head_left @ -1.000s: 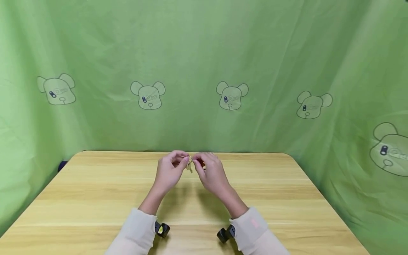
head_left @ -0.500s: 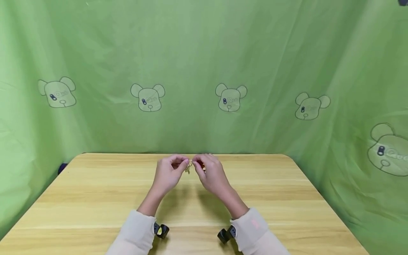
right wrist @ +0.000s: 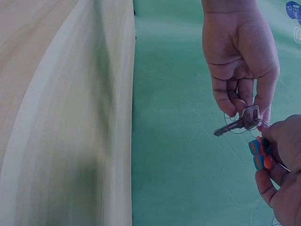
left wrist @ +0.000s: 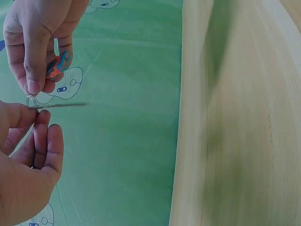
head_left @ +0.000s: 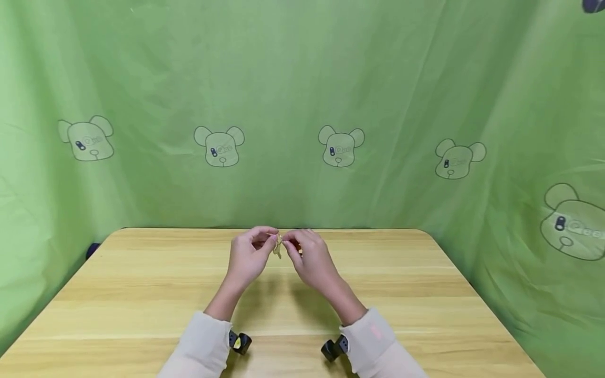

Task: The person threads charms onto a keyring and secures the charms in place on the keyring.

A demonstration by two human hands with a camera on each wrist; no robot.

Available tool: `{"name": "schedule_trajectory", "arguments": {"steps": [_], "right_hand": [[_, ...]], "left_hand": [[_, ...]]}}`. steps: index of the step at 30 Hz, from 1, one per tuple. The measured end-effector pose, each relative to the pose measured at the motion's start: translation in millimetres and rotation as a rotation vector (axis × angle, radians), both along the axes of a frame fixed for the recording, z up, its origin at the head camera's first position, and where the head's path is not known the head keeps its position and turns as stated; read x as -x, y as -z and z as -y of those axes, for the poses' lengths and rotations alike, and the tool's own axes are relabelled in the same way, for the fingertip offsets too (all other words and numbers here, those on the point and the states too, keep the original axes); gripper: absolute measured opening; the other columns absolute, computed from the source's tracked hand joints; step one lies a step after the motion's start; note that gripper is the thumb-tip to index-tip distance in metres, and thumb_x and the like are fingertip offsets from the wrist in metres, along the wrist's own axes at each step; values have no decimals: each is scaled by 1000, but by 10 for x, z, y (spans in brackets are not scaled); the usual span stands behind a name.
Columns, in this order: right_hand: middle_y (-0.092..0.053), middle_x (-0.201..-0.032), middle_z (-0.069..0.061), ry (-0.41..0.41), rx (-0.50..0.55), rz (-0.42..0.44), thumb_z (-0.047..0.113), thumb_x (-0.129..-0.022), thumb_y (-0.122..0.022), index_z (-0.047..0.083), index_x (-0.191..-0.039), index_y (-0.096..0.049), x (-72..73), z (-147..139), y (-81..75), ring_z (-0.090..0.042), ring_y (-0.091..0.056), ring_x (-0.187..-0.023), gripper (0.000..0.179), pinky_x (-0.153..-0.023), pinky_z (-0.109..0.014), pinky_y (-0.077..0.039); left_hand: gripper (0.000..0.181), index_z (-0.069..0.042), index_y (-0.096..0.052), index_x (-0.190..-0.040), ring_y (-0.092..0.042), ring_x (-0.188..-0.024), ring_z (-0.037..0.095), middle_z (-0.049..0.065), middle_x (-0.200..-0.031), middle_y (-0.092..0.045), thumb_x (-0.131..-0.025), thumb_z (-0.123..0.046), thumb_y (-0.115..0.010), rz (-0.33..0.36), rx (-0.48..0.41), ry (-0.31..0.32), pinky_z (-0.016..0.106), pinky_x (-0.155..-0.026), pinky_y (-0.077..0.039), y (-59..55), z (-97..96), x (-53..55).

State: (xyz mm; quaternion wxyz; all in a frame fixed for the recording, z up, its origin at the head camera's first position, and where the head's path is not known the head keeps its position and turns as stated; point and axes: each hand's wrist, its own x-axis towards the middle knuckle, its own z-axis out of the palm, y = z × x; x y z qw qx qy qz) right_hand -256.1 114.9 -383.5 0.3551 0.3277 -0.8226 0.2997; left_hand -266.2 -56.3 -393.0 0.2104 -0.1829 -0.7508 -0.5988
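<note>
head view: the left hand [head_left: 248, 257] is pinching a key [head_left: 277, 252] over the table [head_left: 142, 294], the right hand [head_left: 313, 260] sitting just beside; on the cloth [head_left: 279, 68], the rightmost bear [head_left: 574, 231] is showing what looks like "qee", the end unclear. left wrist: the right hand is pinching the ring [left wrist: 31, 99]. right wrist: an orange-blue charm [right wrist: 257, 147] is nestling in the right hand.

Pale wood-grained table [head_left: 142, 299] with rounded far corners before a creased green cloth [head_left: 283, 68] bearing outlined bear heads [head_left: 223, 157].
</note>
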Motion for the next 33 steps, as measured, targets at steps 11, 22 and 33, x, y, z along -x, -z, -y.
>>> {"name": "schedule_trajectory", "arguments": {"steps": [11, 22, 33], "right_hand": [[-70, -87, -4, 4, 5, 14, 2, -96, -70, 2, -99, -72, -13, 0, -8, -18, -62, -79, 3, -73, -32, -53], [-70, -87, -3, -25, -10, 29, 1, -96, -69, 3, -98, -71, -8, 5, -7, -16, -62, -80, 3, -73, -30, -54], [-70, -88, -6, -32, 9, 34, 2, -97, -68, 1, -100, -71, 2, 8, -5, -18, -63, -81, 4, -71, -35, -58]], "left_hand": [[8, -5, -78, -98, -69, -73, 15, 5, -85, -76, -95, -11, -74, -11, 65, 18, 26, -66, -56, 23, 2, 6], [7, -5, -78, -98, -64, -70, 16, 3, -80, -72, -96, -9, -73, -16, 44, -33, 25, -61, -51, 15, 7, 1], [9, -3, -78, -98, -64, -69, 15, 4, -80, -73, -95, -10, -74, -10, 43, -2, 24, -60, -52, -9, 17, -4]]}}
